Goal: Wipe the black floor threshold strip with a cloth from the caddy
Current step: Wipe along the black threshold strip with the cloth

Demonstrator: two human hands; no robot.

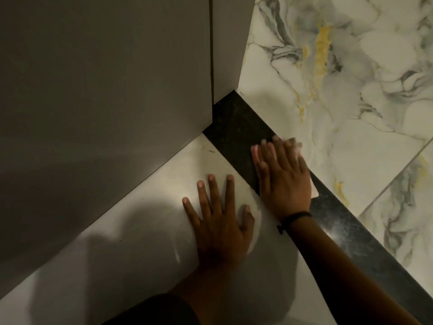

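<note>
Plainly, the right hand point(282, 177) lies flat and open-palmed on the black threshold strip point(236, 127), fingers spread and blurred, with a pale cloth point(314, 190) pinned beneath it; only slivers of that cloth show, one at the fingertips and one at the outer edge of the palm, so its full size cannot be told. The left hand point(220, 219) is likewise open, splayed on the plain white floor tile point(140, 231) just beside the strip, holding nothing and seemingly bracing the body. Ahead of the right fingertips the strip runs on to meet the grey door frame point(225, 55); behind the wrist it continues back under the forearm, with marbled tile point(351, 90) on its far side. The cloth looks thin, soft and light, likely to bunch or slip out unless pressed evenly under the whole palm, so flat pressure suits it better than a pinch. The strip itself looks hard, smooth and fixed, probably offering little drag.
</note>
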